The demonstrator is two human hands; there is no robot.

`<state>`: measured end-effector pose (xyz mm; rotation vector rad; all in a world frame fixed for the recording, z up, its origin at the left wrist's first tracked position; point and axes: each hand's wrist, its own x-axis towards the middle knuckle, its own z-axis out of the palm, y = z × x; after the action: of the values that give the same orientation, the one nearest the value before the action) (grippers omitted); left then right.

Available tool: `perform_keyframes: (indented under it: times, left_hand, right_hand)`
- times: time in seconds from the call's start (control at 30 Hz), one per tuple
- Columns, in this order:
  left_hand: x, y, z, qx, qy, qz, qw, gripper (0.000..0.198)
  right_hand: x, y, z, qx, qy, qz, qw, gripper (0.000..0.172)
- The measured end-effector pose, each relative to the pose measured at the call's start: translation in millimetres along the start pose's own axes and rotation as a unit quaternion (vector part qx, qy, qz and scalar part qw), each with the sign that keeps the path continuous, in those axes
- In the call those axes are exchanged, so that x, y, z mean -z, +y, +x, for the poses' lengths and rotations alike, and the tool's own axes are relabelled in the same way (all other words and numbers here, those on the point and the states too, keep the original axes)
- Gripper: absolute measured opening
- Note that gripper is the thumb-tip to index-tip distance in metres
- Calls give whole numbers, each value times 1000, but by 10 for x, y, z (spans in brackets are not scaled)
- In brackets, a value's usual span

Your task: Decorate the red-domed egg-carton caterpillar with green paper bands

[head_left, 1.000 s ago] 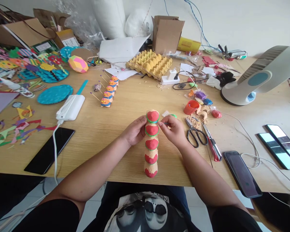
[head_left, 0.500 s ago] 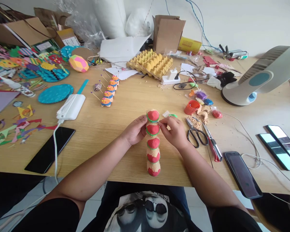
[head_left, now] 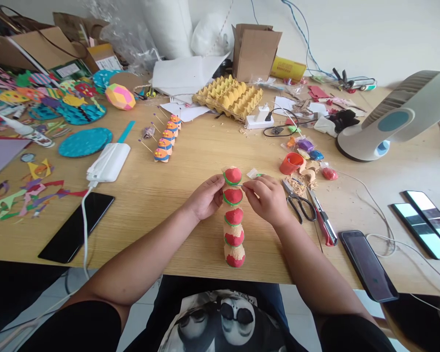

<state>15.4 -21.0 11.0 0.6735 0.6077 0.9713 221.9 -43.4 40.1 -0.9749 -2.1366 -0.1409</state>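
In front of me lies an egg-carton strip, its several cups capped with red clay and partly edged in green. My left hand grips the strip by the left side of its far end, thumb and fingers closed. From the other side, my right hand pinches a thin, dark, stick-like tool, whose tip meets the green edging below the farthest red cap. Most of that tool is hidden by the fingers. Just behind my right hand, a bit of green clay shows beside a small clear wrapper.
Scissors and a red utility knife lie right of my right hand, near a red cup. A decorated carton caterpillar stands farther left. Phones rest at the right, and a white fan stands behind them.
My right hand has shifted slightly right, drawing the tool's tip back a little and covering more of the green clay. The strip has moved very slightly right; my left hand keeps its grip.
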Motion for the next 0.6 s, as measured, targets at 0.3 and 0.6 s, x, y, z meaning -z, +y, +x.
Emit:
perform_keyframes:
  times: [0.3, 0.6]
  left_hand:
    - [-30, 10, -9, 2, 10, -7, 1000, 26]
    - [-45, 24, -17, 4, 15, -20, 1000, 32]
  right_hand:
    - [5, -5, -4, 18, -7, -15, 1000, 8]
    - [45, -42, 21, 29, -15, -56, 998, 12]
